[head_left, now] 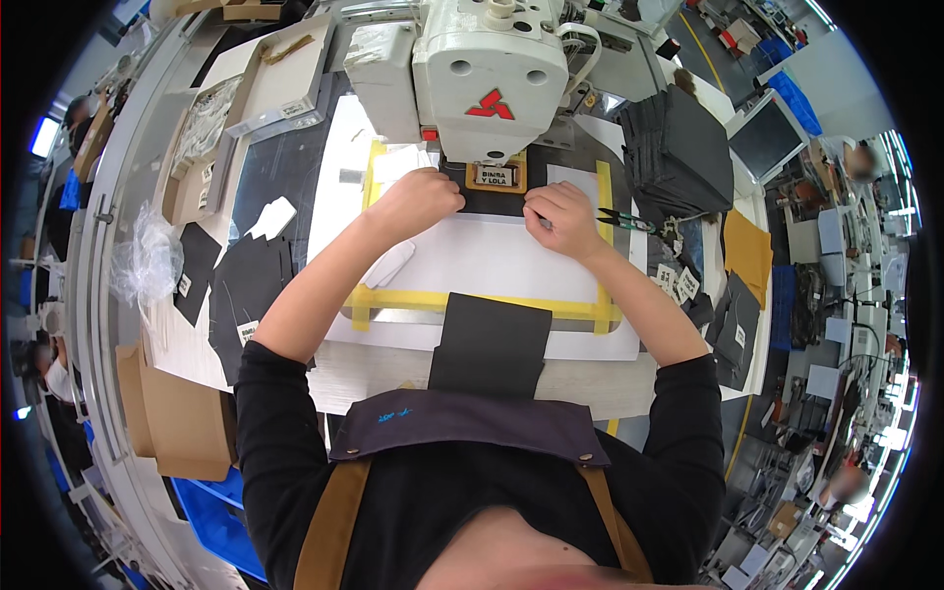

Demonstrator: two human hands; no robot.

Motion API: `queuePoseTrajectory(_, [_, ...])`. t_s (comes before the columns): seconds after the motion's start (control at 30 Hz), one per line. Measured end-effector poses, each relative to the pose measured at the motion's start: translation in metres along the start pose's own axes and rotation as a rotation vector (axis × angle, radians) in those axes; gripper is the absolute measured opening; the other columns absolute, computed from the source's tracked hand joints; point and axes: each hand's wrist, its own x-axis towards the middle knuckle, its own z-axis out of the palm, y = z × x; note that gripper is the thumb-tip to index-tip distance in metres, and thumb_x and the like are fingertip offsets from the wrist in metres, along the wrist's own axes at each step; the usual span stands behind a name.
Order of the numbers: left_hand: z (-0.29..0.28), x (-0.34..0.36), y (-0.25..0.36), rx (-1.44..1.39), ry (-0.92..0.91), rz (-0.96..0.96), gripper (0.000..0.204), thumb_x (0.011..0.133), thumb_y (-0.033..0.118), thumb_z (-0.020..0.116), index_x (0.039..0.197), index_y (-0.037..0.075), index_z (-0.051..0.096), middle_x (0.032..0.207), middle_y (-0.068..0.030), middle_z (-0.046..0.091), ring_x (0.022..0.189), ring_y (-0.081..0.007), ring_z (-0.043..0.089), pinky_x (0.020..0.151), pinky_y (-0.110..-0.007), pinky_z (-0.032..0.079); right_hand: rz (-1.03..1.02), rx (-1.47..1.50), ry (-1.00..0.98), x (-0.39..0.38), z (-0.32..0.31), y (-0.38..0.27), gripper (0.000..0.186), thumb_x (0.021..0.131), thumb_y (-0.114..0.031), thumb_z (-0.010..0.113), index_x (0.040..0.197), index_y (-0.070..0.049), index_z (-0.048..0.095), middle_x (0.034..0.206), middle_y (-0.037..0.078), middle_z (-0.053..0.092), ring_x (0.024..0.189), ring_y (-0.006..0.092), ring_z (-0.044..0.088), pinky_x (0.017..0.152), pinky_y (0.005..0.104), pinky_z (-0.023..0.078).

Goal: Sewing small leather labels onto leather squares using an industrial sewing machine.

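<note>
Beneath the white sewing machine head (482, 69), a brass-coloured frame (472, 184) surrounds a small label on a dark piece (504, 205). My left hand (425, 202) rests at the piece's left, fingers curled closed; what they hold is hidden. My right hand (559, 218) is at its right end, fingers bent together on something small and dark I cannot make out. Under both lies a white sheet (492, 256) edged with yellow tape. Snips with green-and-black handles (626, 221) lie just right of my right hand.
Boxes (278, 69) stand back left; dark cut pieces (246, 285) lie below them. A black stack (678, 147), yellow sheets (744, 251) and a screen (769, 138) are at right. Dark sheets (487, 344) overhang the front. Co-workers (851, 482) appear at both sides, beside other benches.
</note>
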Motion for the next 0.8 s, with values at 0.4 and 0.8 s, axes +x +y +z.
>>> queuePoseTrajectory(0.4, [0.013,0.006,0.012,0.056,0.095,-0.06,0.011,0.071,0.006,0.063,0.08,0.007,0.056,0.076,-0.0058,0.056,0.073,-0.0242,0.063,0.066,-0.034,0.053,-0.102,-0.268,-0.091,-0.006,-0.009,0.005,0.02,0.075,-0.022,0.075,0.085,-0.007,0.067,0.094,0.005,0.069,0.088,0.0204,0.064,0.076,0.0335,0.048])
queuePoseTrajectory(0.8, [0.022,-0.003,0.001,-0.104,0.218,-0.099,0.014,0.072,0.004,0.06,0.086,0.006,0.057,0.081,-0.0073,0.056,0.076,-0.024,0.063,0.067,-0.035,0.054,-0.144,-0.468,-0.212,-0.007,-0.016,0.013,0.021,0.076,-0.016,0.069,0.095,-0.007,0.068,0.102,0.005,0.071,0.086,0.0162,0.066,0.08,0.0322,0.048])
